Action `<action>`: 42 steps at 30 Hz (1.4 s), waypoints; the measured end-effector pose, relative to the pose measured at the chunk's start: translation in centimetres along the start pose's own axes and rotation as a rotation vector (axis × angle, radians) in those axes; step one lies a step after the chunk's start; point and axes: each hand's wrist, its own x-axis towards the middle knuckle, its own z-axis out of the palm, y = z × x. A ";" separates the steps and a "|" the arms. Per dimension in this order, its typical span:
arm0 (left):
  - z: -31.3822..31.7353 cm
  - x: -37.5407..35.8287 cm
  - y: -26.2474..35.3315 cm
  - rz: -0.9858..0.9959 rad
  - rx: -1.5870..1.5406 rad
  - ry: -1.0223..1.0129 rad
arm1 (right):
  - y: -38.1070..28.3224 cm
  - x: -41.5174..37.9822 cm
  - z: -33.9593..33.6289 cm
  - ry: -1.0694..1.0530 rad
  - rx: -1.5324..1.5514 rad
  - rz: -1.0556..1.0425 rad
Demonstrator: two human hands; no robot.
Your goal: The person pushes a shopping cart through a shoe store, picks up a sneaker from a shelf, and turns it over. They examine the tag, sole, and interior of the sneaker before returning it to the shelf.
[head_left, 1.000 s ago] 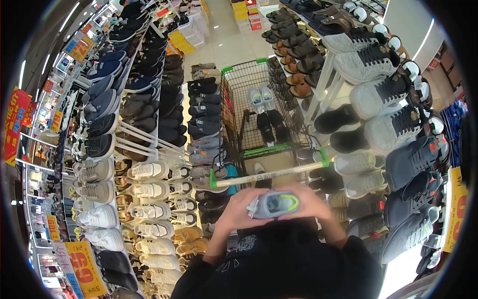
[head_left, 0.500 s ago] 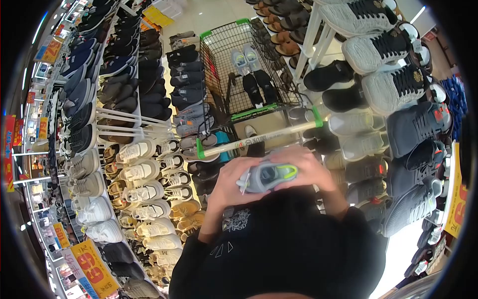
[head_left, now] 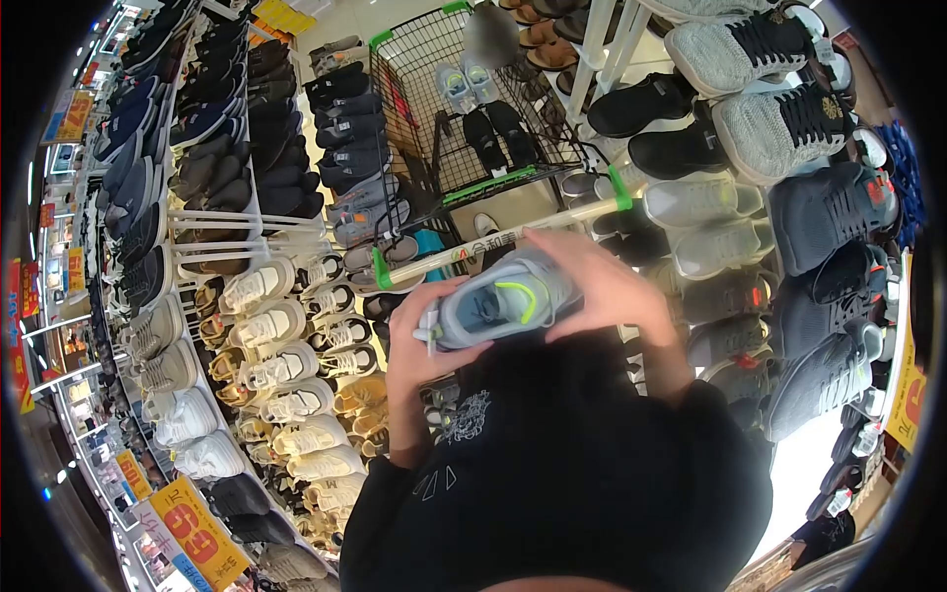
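Held between both hands in front of my chest is a light grey sneaker [head_left: 464, 296] with a yellow-green strip at its opening, which faces up toward me. My left hand [head_left: 419, 340] wraps round the end with a small white tag. My right hand [head_left: 612, 286] grips the other end, fingers over the far side and thumb on the near side. Just beyond the hands runs the handle [head_left: 473, 250] of a shopping cart [head_left: 419, 128]. In the cart lie a pair of grey and yellow-green sneakers [head_left: 468, 85] and a pair of black shoes [head_left: 498, 138].
Shelves of shoes line both sides, with cream sneakers [head_left: 271, 324] to the left and dark grey sneakers [head_left: 829, 222] to the right. A yellow price sign [head_left: 192, 533] stands at lower left. White rack posts [head_left: 597, 59] rise right of the cart.
Both hands have brought the sneaker nearer, so it looks larger, and its opening shows more. My left hand has shifted left. The view has turned slightly, moving the cart up and left.
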 end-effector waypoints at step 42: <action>15.2 14.5 2.7 -0.099 -1.213 -1.159 | -21.4 -22.4 3.0 2.122 -0.403 0.726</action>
